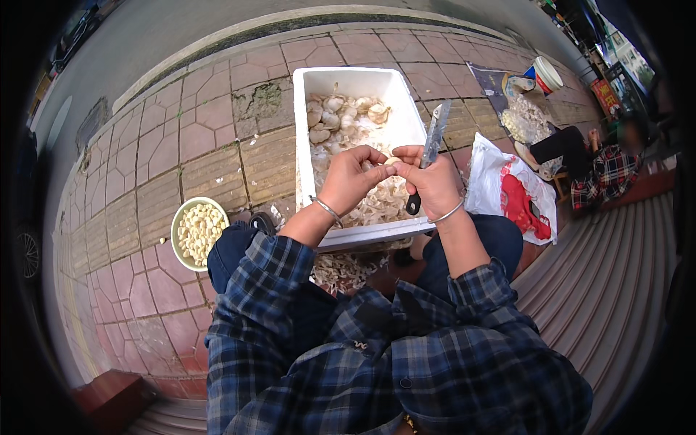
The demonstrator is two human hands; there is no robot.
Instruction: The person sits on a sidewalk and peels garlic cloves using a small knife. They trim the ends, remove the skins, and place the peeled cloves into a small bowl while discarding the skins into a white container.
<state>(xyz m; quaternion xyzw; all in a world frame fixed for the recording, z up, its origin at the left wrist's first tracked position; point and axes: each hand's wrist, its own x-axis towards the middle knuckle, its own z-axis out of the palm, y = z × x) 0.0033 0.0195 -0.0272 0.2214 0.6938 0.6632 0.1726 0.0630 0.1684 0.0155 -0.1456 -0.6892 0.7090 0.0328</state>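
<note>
A pale garlic clove [392,161] is pinched between the fingertips of my left hand [353,176] and my right hand [429,176]. The right hand also grips a knife [433,136] by its black handle, its broad blade pointing up and away from me. Both hands are above a white foam box [372,235]. Whole garlic bulbs [348,114] lie in the far part of this box, and loose papery garlic skins [375,204] cover its near part. To my left, a light green bowl [175,239] holds many peeled garlic cloves [200,231].
More skins [340,269] lie on the paving under the box's near edge. At right are a white plastic sack [484,179] and a red bag [516,201]. Beyond sits another person [609,168] beside a garlic pile [524,119] and a bucket [545,75]. A ribbed metal shutter [598,261] stands close by.
</note>
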